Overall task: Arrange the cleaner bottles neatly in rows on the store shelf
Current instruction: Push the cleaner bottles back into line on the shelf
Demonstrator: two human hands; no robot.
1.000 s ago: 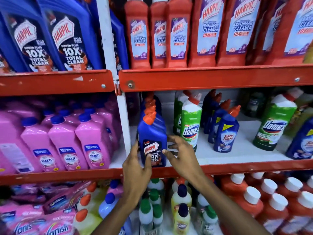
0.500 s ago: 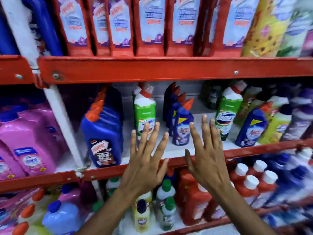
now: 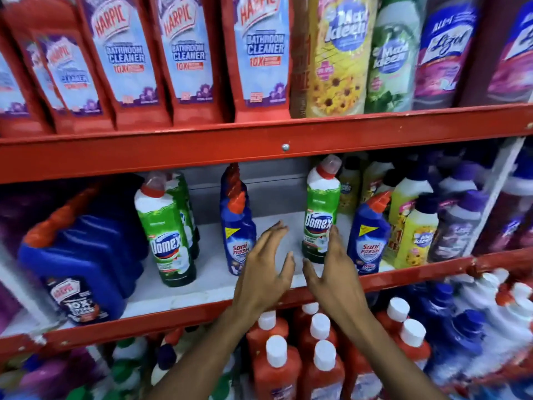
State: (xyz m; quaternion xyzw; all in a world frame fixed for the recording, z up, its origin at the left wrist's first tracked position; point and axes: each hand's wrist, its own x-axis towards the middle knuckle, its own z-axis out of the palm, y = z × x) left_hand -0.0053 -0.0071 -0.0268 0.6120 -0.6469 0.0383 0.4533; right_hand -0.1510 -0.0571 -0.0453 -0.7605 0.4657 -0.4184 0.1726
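Hands reach side by side over the red metal front lip (image 3: 403, 277) of the middle shelf in the head view, both spread and grasping nothing. The left hand (image 3: 264, 272) hangs above the bare white shelf board (image 3: 202, 287), its fingers fanned toward the gap between two bottles. Just left of it stands a blue plastic Sani Fresh bottle with an orange angled cap (image 3: 238, 235), upright, near the fingertips but apart from them. The right hand (image 3: 331, 272) is held edge-on, palm facing left, with its fingertips at the lower right side of a green plastic Domex bottle with a white shoulder and red cap (image 3: 318, 217); whether they touch it cannot be told. That bottle stands upright, alone in the open middle of the shelf. A second blue Sani Fresh bottle (image 3: 369, 235) stands just right of the hand. Farther left, well apart from both hands, are another green Domex bottle (image 3: 167, 235) and a row of dark blue Harpic jugs (image 3: 83, 272).
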